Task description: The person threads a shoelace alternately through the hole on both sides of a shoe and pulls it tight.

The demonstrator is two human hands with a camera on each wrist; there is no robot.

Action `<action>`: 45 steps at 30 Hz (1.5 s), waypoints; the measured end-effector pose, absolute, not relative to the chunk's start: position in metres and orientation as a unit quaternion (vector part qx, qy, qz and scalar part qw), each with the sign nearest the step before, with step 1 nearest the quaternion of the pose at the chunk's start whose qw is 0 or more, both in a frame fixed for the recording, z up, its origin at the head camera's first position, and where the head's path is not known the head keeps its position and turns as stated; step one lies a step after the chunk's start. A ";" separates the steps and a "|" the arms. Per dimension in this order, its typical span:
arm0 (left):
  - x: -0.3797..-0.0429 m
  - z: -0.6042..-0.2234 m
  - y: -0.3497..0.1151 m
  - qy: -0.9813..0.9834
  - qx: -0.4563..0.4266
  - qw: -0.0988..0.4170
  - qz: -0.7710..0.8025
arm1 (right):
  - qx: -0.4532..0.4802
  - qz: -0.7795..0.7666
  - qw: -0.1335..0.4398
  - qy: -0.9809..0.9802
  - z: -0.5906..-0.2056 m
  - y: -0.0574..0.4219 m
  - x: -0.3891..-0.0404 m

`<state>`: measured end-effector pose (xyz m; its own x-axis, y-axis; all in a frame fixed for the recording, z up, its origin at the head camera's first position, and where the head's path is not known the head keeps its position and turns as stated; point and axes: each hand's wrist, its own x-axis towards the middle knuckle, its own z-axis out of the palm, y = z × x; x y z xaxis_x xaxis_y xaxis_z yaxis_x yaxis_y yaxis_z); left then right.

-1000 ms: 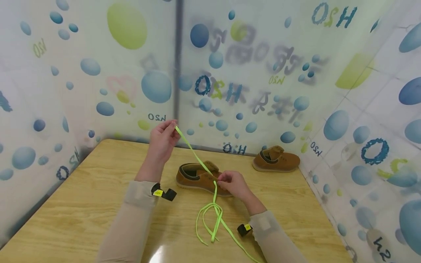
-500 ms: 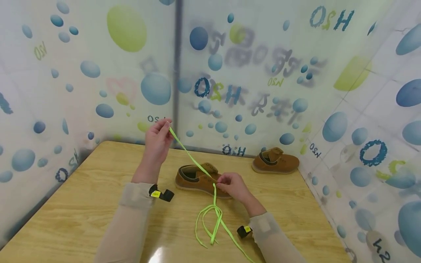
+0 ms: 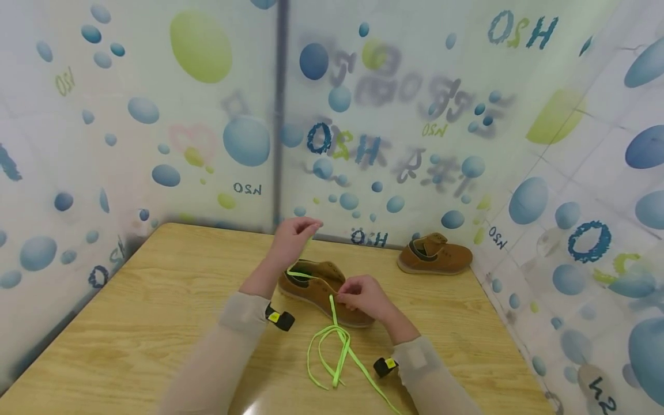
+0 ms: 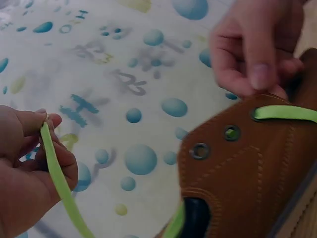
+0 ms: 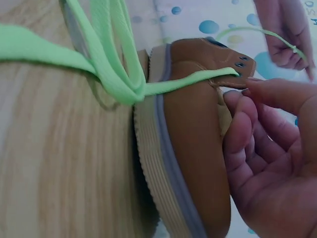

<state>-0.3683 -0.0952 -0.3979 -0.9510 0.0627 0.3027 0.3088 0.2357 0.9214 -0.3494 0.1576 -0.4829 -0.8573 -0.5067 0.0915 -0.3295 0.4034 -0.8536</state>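
Observation:
A brown shoe (image 3: 306, 294) sits mid-table, toe to the right. A neon green shoelace (image 3: 334, 311) enters its front eyelet, and a bit of green shows in the eyelet (image 4: 231, 132) behind it. My left hand (image 3: 294, 239) is raised above the heel side, pinching one end of the lace between thumb and fingers. From there the lace hangs slack down to the shoe opening. My right hand (image 3: 363, 297) pinches the edge of the eyelet flap (image 5: 233, 79) beside the laced eyelet, with the thumb on the flap's edge.
The lace's long remainder lies in loose loops (image 3: 332, 340) on the wooden table (image 3: 197, 323) in front of the shoe. A second brown shoe (image 3: 436, 256), with no lace showing, stands at the back right. Patterned curtains (image 3: 228, 109) enclose the table.
My left hand has come down and to the right, so the lace it pinches went from taut to slack. The shoe's toe has swung slightly nearer. My right hand has stayed at the flap.

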 end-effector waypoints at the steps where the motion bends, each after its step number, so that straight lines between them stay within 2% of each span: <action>1: -0.369 -0.403 -0.090 -0.796 -0.129 0.094 -0.584 | -0.243 -0.490 0.082 0.833 -0.483 0.159 -0.350; 7: -0.377 -0.429 -0.067 -0.866 -0.182 0.050 -0.463 | -0.155 -0.498 -0.016 0.853 -0.483 0.162 -0.356; 11: -0.380 -0.436 -0.059 -0.893 -0.205 0.019 -0.401 | -0.144 -0.477 -0.041 0.866 -0.483 0.160 -0.361; 23: -0.380 -0.444 -0.051 -0.896 -0.207 -0.021 -0.393 | -0.137 -0.470 -0.050 0.871 -0.482 0.155 -0.369; 33: -0.379 -0.449 -0.048 -0.887 -0.179 -0.059 -0.420 | -0.129 -0.491 -0.021 0.861 -0.489 0.152 -0.371; 40: -0.376 -0.450 -0.050 -0.892 -0.184 -0.053 -0.409 | -0.110 -0.512 0.005 0.852 -0.489 0.150 -0.371; 45: -0.376 -0.452 -0.053 -0.887 -0.179 -0.071 -0.419 | -0.106 -0.521 0.008 0.847 -0.491 0.149 -0.371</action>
